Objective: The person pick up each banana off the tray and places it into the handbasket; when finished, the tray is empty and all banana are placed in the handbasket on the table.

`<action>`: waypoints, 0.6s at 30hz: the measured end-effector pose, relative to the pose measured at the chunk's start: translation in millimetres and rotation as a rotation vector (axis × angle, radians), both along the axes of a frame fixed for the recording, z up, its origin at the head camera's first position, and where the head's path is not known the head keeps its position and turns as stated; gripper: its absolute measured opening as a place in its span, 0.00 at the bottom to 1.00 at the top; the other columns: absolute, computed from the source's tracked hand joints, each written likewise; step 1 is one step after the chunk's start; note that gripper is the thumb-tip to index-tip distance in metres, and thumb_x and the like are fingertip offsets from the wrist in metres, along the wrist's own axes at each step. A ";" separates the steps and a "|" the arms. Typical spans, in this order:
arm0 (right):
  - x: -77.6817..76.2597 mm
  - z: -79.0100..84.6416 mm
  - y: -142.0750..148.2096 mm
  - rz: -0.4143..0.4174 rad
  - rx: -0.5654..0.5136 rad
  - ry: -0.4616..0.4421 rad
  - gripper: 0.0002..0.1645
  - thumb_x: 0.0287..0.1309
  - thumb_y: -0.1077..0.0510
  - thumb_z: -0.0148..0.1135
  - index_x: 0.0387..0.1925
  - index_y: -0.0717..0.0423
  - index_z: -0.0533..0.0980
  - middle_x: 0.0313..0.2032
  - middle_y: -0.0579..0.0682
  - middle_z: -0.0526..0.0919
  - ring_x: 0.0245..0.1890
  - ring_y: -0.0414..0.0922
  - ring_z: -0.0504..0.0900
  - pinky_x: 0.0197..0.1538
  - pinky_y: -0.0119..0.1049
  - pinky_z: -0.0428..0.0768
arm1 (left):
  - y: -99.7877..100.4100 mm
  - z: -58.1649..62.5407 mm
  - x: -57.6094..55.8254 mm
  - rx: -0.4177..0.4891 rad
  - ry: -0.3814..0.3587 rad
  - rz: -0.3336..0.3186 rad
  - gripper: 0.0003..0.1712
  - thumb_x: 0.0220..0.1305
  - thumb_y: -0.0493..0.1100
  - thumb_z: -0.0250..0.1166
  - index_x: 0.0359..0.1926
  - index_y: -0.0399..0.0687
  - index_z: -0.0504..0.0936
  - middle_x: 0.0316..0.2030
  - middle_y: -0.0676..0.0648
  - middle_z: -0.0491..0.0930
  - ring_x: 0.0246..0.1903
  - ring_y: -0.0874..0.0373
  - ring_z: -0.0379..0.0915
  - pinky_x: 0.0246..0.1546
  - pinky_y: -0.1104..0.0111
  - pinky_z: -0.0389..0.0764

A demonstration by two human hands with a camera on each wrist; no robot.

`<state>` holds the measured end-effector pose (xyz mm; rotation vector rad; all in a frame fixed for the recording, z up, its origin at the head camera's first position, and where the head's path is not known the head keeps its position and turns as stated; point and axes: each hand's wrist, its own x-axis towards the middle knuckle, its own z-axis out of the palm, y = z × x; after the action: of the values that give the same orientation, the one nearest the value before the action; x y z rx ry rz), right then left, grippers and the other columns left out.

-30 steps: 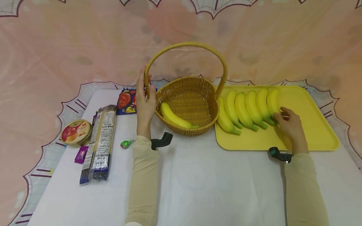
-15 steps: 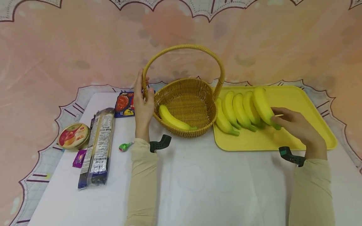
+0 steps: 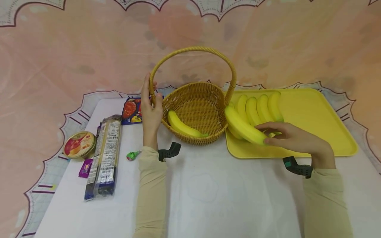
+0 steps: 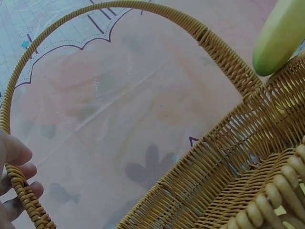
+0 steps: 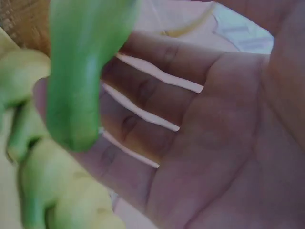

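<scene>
From the head view, I judge I am near the start: one yellow banana (image 3: 183, 125) lies in the basket (image 3: 200, 110), at its near left side, a second banana (image 3: 242, 125) is in my right hand (image 3: 293, 137), and five more bananas (image 3: 252, 110) rest side by side on the yellow tray (image 3: 321, 132) to the right, the leftmost partly hidden, so most are left. The second banana is over the tray's near left part, its far end by the basket's right rim; touching or apart, I cannot tell. It looks plump, smooth and gently curved, and I pinch it near its stem. My left hand (image 3: 152, 115) holds the handle (image 3: 194, 49) at its left side. In the left wrist view, that thumb and fingers are around the handle, and the second banana's greenish tip shows at the right. In the right wrist view, its stem end is blunt, green and blurred, my fingers slightly spread behind it; my thumb's contact I cannot make out.
</scene>
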<state>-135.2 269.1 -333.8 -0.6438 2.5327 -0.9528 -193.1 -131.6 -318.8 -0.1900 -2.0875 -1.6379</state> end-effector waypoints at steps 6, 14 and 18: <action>-8.0 -5.7 -31.9 0.038 -0.032 0.084 0.25 0.63 0.51 0.57 0.62 0.44 0.69 0.50 0.44 0.78 0.48 0.37 0.76 0.51 0.35 0.77 | -0.3 -0.7 0.9 0.002 -0.002 0.011 0.32 0.69 0.34 0.50 0.72 0.50 0.55 0.62 0.41 0.67 0.63 0.56 0.63 0.64 0.59 0.67; -18.1 -14.9 -84.3 -0.059 -0.073 0.214 0.26 0.64 0.46 0.55 0.62 0.47 0.70 0.52 0.48 0.78 0.49 0.45 0.75 0.52 0.46 0.74 | -1.7 -3.8 0.3 0.005 0.013 0.020 0.33 0.68 0.33 0.51 0.72 0.50 0.55 0.62 0.42 0.67 0.63 0.56 0.64 0.60 0.58 0.70; -22.5 -13.7 -105.6 -0.057 -0.034 0.261 0.26 0.65 0.47 0.54 0.62 0.49 0.70 0.55 0.50 0.78 0.50 0.47 0.76 0.53 0.45 0.73 | -0.7 -7.7 -1.4 0.003 0.027 0.009 0.33 0.68 0.33 0.51 0.72 0.49 0.55 0.63 0.41 0.67 0.64 0.53 0.63 0.62 0.55 0.69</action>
<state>-157.7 163.4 -347.4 -0.7542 2.7810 -0.9907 -194.4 -132.3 -326.6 -0.2002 -2.0631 -1.6249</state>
